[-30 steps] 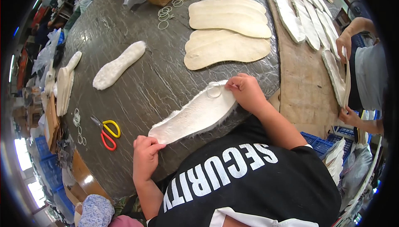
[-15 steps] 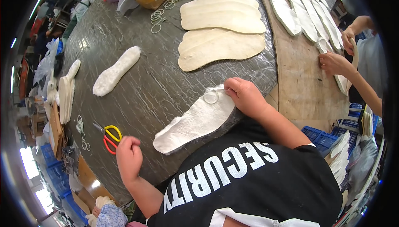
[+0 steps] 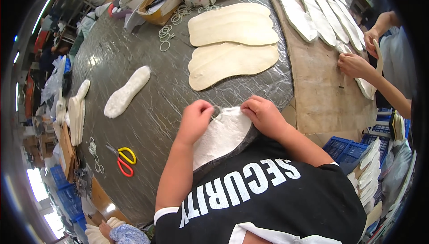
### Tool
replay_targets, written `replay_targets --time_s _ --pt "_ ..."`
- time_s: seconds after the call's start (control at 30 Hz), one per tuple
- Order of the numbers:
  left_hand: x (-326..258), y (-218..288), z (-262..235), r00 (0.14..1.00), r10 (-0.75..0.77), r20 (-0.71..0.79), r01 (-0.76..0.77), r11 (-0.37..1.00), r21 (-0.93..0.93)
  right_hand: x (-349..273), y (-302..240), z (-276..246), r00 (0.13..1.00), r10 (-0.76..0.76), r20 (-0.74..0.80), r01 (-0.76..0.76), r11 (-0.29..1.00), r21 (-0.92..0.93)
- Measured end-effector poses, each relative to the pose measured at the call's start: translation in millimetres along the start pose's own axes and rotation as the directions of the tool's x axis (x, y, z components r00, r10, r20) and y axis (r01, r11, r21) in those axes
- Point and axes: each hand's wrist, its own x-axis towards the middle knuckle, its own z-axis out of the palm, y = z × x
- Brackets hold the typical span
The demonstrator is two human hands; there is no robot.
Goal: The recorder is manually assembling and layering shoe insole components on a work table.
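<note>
A white fleece insole [image 3: 223, 134] lies on the plastic-covered table against my shirt, its left end hidden behind my left forearm. With thumb and fingertips, my right hand [image 3: 264, 116] pinches the insole's far right edge. My left hand [image 3: 195, 121] is closed on a thin whitish ring [image 3: 217, 112], like a rubber band, at the insole's upper edge. To the left lie scissors [image 3: 122, 160] with one red and one yellow handle. Another fluffy white insole [image 3: 128, 92] rests farther left on the table. Beyond my hands, cream insole-shaped pieces [image 3: 232, 25] lie in two overlapping groups.
Loose rings [image 3: 166, 34] lie near a yellowish basket [image 3: 157, 14] at the back. More insoles [image 3: 76, 114] are stacked at the left edge. On the right, a co-worker's hands [image 3: 355, 65] handle an insole by a wooden board [image 3: 324, 96]. Blue crates [image 3: 344, 149] stand below.
My left hand has moved right, from beside the scissors to the insole, and taken hold of the ring lying there. My right hand keeps its pinch on the insole. The view has shifted slightly.
</note>
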Motion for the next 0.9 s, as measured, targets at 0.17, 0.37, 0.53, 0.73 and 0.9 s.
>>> replay_targets --time_s 0.17,0.37,0.53,0.73,0.9 --pt "1 -13 -63 0.912 -0.262 -0.317 0.082 0.872 -0.483 -4 1 -7 1.0 -0.013 -0.003 0.013 1.0 0.012" --pt "37 -56 -206 0.662 -0.138 -0.736 -0.134 0.945 -0.297 -7 -12 -3 0.997 -0.002 -0.082 0.002 1.0 -0.002" --pt "65 -17 -156 0.863 0.074 -0.5 0.014 0.986 0.168 -21 -7 -6 0.986 0.052 -0.161 -0.067 0.994 -0.088" --pt "75 16 -8 0.859 0.512 -0.005 -0.404 0.683 0.609 -9 -16 -20 0.979 0.073 -0.188 -0.075 0.997 -0.002" --pt "89 29 -3 0.898 0.439 0.033 -0.36 0.689 0.63 44 3 -57 0.97 -0.112 -0.214 0.028 0.932 -0.361"
